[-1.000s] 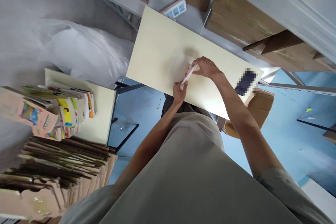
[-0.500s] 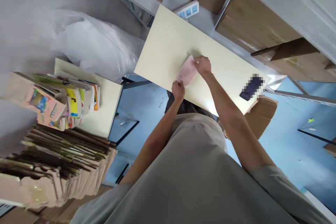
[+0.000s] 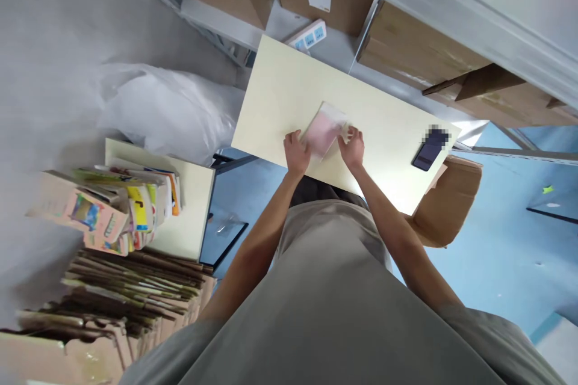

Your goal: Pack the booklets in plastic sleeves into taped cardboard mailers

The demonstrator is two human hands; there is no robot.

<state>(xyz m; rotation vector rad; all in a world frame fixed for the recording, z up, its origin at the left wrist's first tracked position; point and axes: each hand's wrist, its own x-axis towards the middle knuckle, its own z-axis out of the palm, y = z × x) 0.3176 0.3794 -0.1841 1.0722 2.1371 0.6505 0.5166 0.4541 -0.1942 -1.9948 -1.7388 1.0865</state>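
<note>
A flat pink packet (image 3: 323,130) lies slantwise on the cream tabletop (image 3: 280,84). Its upper end is whitish and looks like thin plastic wrap; I cannot make out what is inside. My left hand (image 3: 297,152) rests at the packet's left edge, fingers apart, thumb touching the side. On the opposite side, my right hand (image 3: 352,145) has its fingers bent in and pinches the wrap at the right edge. A dark phone (image 3: 427,154) lies at the table's right end, partly pixelated.
Cardboard boxes (image 3: 419,42) and a power strip (image 3: 309,36) sit on the shelf behind the table. An open carton (image 3: 449,204) stands at right. Stacked books (image 3: 139,207), folded cardboard (image 3: 135,295) and a white plastic bag (image 3: 167,111) are at left.
The packet now lies flatter on the table. My right hand has come down from its upper corner to the right edge. My left fingers have loosened from the lower end and spread.
</note>
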